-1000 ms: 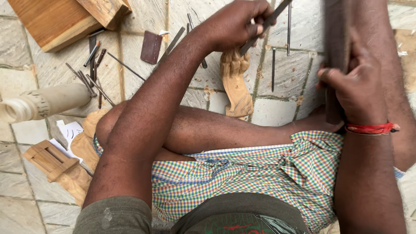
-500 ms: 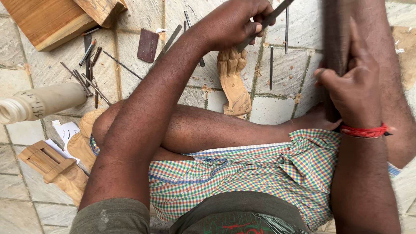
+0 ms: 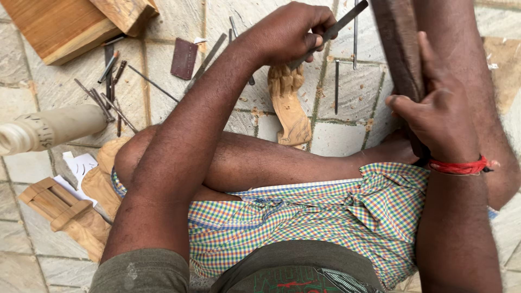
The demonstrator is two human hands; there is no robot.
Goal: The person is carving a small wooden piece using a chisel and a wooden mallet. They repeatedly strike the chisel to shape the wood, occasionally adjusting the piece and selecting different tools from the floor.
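Note:
My left hand [image 3: 290, 33] is closed around a thin metal chisel [image 3: 339, 26] whose tip rests on the top of a pale carved wooden figure [image 3: 289, 106]. The carving lies on the stone floor, its lower end tucked behind my folded leg [image 3: 260, 160]. My right hand [image 3: 437, 111], with a red thread at the wrist, grips a dark wooden mallet [image 3: 399, 46] held upright beside my raised right leg. The mallet's lower end is hidden behind the hand.
Several metal chisels [image 3: 108, 92] lie scattered on the tiled floor, with a dark sharpening stone [image 3: 184, 58]. Wooden blocks [image 3: 70, 24] sit at the top left, a turned pale wooden post [image 3: 51, 129] at the left, and carved pieces and paper [image 3: 65, 209] at the lower left.
The view has shifted slightly. My left hand and chisel stay on the carving's top; my right hand with the mallet has barely moved.

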